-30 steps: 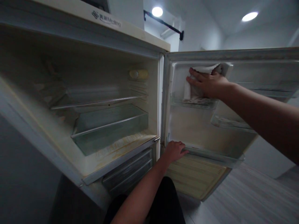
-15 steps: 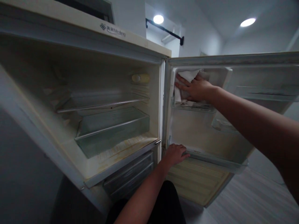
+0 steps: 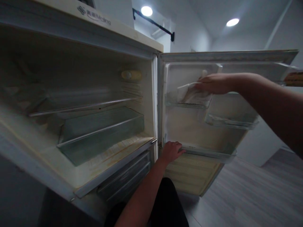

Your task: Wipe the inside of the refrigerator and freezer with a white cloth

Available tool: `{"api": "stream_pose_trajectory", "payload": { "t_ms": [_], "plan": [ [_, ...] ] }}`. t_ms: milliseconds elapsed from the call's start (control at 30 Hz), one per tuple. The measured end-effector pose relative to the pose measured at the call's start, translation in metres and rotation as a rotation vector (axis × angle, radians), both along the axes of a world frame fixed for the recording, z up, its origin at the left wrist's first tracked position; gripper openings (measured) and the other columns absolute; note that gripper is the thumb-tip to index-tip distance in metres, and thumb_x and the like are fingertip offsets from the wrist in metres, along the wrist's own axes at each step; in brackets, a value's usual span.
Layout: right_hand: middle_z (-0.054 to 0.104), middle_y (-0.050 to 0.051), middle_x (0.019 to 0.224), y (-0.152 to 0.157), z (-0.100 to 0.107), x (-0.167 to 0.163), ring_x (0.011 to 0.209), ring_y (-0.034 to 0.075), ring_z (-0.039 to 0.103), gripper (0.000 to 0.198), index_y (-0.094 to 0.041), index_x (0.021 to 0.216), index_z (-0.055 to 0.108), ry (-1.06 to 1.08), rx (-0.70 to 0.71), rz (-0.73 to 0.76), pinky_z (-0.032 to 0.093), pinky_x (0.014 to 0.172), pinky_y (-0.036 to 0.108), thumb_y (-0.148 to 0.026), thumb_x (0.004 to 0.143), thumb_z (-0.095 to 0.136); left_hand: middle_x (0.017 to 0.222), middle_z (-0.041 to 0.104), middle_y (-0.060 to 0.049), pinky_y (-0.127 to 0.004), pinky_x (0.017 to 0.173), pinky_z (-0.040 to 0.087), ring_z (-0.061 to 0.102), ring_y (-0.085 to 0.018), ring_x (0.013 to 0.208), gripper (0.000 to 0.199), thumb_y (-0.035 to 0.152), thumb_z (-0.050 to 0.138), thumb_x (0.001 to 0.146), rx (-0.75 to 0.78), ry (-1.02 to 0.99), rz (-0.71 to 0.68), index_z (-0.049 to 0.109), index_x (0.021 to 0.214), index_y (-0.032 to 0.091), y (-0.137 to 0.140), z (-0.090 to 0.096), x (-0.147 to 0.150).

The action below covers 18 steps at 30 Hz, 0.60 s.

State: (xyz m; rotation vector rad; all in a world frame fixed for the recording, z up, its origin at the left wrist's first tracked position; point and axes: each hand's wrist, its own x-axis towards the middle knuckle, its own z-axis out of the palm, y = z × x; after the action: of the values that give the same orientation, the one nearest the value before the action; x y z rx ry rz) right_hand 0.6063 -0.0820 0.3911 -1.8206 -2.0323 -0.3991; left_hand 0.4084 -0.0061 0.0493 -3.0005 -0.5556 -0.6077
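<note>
Head view: right hand (image 3: 211,83) clasps cloth (image 3: 197,95) at two o'clock, left hand (image 3: 170,151) loosely open on rack (image 3: 208,153); stained fridge floor (image 3: 115,153) seemingly left.

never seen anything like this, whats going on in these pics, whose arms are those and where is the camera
There is no machine at work: these are a person's two bare arms, seen by one camera worn on their head, looking forward and down. Before them stands an open refrigerator. The right hand holds a white cloth, a little blurred, at the upper small rack of the door. The left hand rests at the hinge-side end of the low clear rack. Inside the main compartment are a shelf and, below it, a clear bin; yellowish-brown stains mark its floor in front.
</note>
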Motion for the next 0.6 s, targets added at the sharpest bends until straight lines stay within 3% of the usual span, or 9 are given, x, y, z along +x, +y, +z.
{"api": "stream_pose_trajectory", "payload": {
  "t_ms": [67,167,267,367,467,533,600],
  "plan": [
    [0.075,0.008,0.113,-0.017,-0.007,-0.014,0.094,0.018,0.069,0.056,-0.017,0.124,0.07,0.072,-0.074,0.1,0.055,0.093,0.036,-0.056,0.107,0.033,0.109,0.075,-0.006,-0.037,0.087,0.05,0.072,-0.024,0.1,0.041,0.057,0.052,0.1,-0.009,0.0,0.004,0.069,0.105,0.02,0.0,0.001,0.0],
    [0.06,0.008,0.146,-0.028,-0.044,-0.041,0.131,0.027,0.058,0.058,-0.025,0.145,0.058,-0.067,0.013,0.297,0.046,0.112,0.046,-0.057,0.107,0.029,0.108,0.075,-0.006,-0.035,0.085,0.05,0.072,-0.023,0.098,0.04,0.057,0.053,0.1,-0.023,0.008,0.013,0.07,0.104,0.021,-0.002,0.002,0.0],
    [0.041,0.004,0.163,-0.022,-0.09,-0.053,0.146,0.034,0.041,0.054,-0.032,0.153,0.049,-0.352,0.121,0.262,0.035,0.118,0.056,-0.049,0.102,0.044,0.106,0.075,-0.006,-0.035,0.083,0.05,0.072,-0.023,0.096,0.04,0.057,0.053,0.1,-0.02,0.023,0.022,0.07,0.104,0.02,-0.002,0.003,0.0],
    [0.033,0.006,0.167,-0.018,-0.115,-0.043,0.145,0.036,0.04,0.062,-0.034,0.159,0.04,-0.504,0.24,0.183,0.036,0.114,0.057,-0.036,0.098,0.051,0.107,0.075,-0.006,-0.036,0.085,0.049,0.072,-0.023,0.098,0.041,0.057,0.051,0.101,-0.005,0.032,0.026,0.069,0.108,0.02,-0.001,0.002,-0.001],
    [0.05,0.011,0.155,-0.025,-0.117,-0.023,0.13,0.033,0.055,0.056,-0.03,0.155,0.047,-0.444,0.284,0.141,0.044,0.104,0.053,-0.029,0.099,0.044,0.107,0.075,-0.006,-0.036,0.086,0.049,0.072,-0.023,0.099,0.043,0.058,0.049,0.101,0.005,0.029,0.019,0.068,0.107,0.02,0.001,0.001,-0.002],
    [0.066,0.013,0.134,-0.034,-0.108,-0.013,0.114,0.03,0.064,0.05,-0.026,0.146,0.057,-0.238,0.31,0.131,0.051,0.095,0.049,-0.03,0.1,0.04,0.107,0.075,-0.006,-0.036,0.088,0.049,0.072,-0.023,0.099,0.043,0.058,0.048,0.102,0.008,0.02,0.01,0.068,0.107,0.02,0.003,-0.001,-0.002],
    [0.071,0.013,0.117,-0.046,-0.091,-0.007,0.102,0.029,0.068,0.048,-0.022,0.138,0.061,0.056,0.418,0.083,0.055,0.084,0.044,-0.034,0.1,0.035,0.108,0.075,-0.005,-0.035,0.088,0.049,0.072,-0.023,0.099,0.042,0.057,0.049,0.102,0.009,0.005,-0.003,0.067,0.107,0.02,0.004,-0.002,-0.003]
  ]
}}
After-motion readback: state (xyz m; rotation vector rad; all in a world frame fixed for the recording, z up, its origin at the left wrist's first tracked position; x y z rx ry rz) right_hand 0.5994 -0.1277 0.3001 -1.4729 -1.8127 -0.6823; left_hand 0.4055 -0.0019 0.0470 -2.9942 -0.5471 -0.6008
